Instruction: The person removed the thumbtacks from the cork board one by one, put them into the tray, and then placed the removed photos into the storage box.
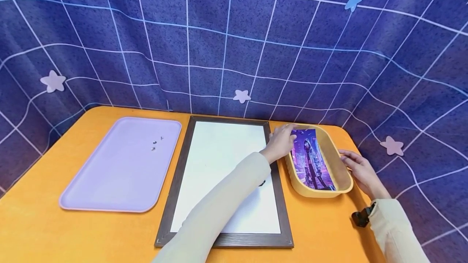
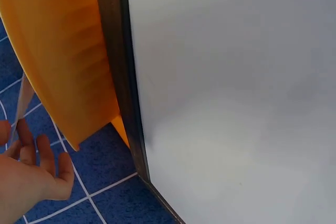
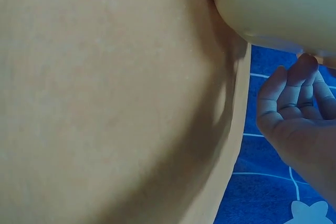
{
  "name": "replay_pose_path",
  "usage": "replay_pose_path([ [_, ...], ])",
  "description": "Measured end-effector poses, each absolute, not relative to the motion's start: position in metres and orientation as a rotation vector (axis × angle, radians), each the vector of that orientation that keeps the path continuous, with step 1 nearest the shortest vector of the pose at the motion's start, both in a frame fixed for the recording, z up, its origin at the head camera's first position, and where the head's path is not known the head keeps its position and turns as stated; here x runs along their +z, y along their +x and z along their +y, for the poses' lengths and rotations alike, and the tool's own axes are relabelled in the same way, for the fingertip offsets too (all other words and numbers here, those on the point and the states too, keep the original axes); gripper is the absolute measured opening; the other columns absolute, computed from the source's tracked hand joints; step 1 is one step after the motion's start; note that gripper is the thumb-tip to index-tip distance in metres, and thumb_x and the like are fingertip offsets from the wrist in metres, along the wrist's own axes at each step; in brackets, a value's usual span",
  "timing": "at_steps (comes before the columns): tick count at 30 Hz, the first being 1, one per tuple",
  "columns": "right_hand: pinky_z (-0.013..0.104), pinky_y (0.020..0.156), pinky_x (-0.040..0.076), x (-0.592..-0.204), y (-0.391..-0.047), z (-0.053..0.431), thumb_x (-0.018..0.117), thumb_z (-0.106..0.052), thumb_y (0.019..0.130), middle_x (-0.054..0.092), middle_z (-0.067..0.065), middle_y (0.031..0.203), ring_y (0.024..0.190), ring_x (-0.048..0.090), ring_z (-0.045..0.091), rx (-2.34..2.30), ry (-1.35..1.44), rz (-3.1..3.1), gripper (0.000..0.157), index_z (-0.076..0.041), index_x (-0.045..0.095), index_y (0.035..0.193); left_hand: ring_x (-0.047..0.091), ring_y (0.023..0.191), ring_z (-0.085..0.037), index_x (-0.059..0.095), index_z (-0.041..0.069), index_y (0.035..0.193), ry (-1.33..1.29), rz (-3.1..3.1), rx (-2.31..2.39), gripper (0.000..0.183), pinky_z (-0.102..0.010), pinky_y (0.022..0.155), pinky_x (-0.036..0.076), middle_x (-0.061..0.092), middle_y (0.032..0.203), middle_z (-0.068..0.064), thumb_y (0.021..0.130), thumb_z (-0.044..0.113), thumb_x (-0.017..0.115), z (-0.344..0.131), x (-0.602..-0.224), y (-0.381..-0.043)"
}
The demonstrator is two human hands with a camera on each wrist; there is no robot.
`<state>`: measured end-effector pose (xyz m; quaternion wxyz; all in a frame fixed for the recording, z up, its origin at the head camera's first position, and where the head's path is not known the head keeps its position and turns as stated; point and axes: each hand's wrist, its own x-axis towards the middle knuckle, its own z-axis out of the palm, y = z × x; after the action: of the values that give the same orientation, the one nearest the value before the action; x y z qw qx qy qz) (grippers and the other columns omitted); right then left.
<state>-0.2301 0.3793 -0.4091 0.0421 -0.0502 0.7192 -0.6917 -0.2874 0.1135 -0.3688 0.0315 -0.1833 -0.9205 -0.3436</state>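
In the head view my left hand (image 1: 280,144) reaches over the near-left rim of a yellow plastic bin (image 1: 338,165). Its thumb and fingers pinch the top left edge of a glossy poster (image 1: 312,159) showing a hooded figure against a purple neon city. The left wrist view shows the same pinch, with the poster's thin edge (image 2: 21,98) between the fingertips and the other fingers bent loosely. My right hand (image 1: 360,171) is at the bin's right side, its loosely bent fingers touching the rim. From the right wrist, those fingertips (image 3: 304,66) meet the rim's underside.
Left of the bin lies a dark picture frame (image 1: 283,210) around a white panel (image 1: 226,145), with my left sleeve across it. A lilac tray (image 1: 117,165) with several tiny metal pieces (image 1: 154,145) sits farther left. A star-patterned curtain (image 1: 204,44) hangs behind the orange table (image 1: 321,230).
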Motion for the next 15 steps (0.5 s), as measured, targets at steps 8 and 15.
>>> replay_pose_path([
  [8, 0.017, 0.07, 0.049, -0.4094, -0.2297, 0.3794, 0.044, -0.009, 0.095, 0.063, -0.012, 0.095, 0.085, 0.058, -0.001, -2.127, -0.154, 2.188, 0.02, -0.014, 0.055, 0.111, 0.045, 0.122, -0.026, 0.038, 0.016, 0.137, -0.639, -2.873, -0.984, 0.045, -0.043, 0.096, 0.033, 0.05, 0.134, 0.0, 0.094, 0.023, 0.048, 0.1086, -0.3704, -0.2874],
  [15, 0.017, 0.07, 0.049, -0.4105, -0.2301, 0.3792, 0.045, -0.01, 0.095, 0.063, -0.012, 0.095, 0.085, 0.058, -0.001, -2.129, -0.148, 2.188, 0.02, -0.013, 0.055, 0.112, 0.033, 0.131, -0.028, 0.032, 0.017, 0.142, -0.724, -2.959, -0.96, 0.05, -0.045, 0.103, 0.025, 0.042, 0.142, 0.001, 0.094, 0.026, 0.047, 0.1077, -0.3722, -0.2865],
])
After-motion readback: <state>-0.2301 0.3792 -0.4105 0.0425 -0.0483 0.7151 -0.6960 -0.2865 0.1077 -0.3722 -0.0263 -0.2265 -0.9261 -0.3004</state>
